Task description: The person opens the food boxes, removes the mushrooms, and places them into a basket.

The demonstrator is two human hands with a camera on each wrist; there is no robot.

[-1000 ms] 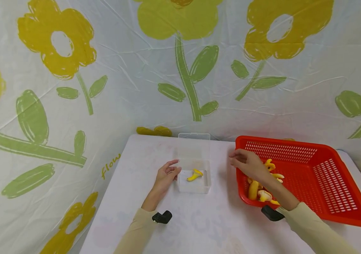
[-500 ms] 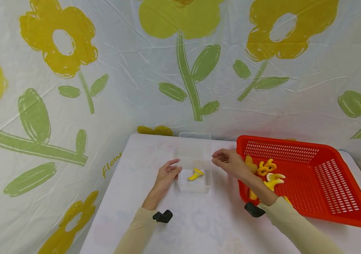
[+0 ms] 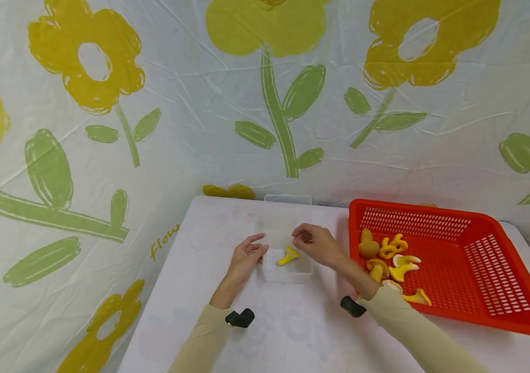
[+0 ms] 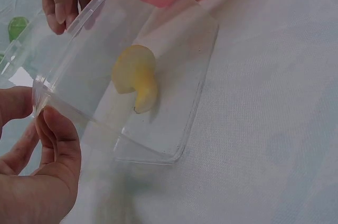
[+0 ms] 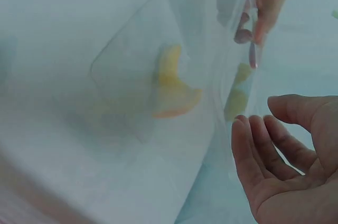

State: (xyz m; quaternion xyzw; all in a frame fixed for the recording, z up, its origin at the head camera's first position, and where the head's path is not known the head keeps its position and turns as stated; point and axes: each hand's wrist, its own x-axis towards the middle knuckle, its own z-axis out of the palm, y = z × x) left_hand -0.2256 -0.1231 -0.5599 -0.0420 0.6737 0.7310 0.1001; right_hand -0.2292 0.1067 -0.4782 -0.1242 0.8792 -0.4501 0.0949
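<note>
A clear plastic box (image 3: 288, 278) stands on the table with its hinged lid (image 3: 288, 207) raised at the back. One yellow mushroom (image 3: 288, 256) with a flared cap lies inside; through the wall it also shows in the left wrist view as a blurred yellow mushroom (image 4: 136, 76). My left hand (image 3: 243, 263) is at the box's left side, pinching the rim between thumb and finger. Over the right rim hovers my right hand (image 3: 320, 246). The right wrist view shows its thumb apart from the bent fingers (image 5: 244, 147), with nothing between them.
On the right stands a red perforated basket (image 3: 493, 316), with several yellow and tan mushrooms (image 3: 403, 270) gathered at its left end. A white cloth printed with flowers hangs behind the table (image 3: 190, 331) and along its left.
My right hand has moved left from over the basket to the box's right rim, uncovering the mushrooms in the basket. My left hand has stayed at the box.
</note>
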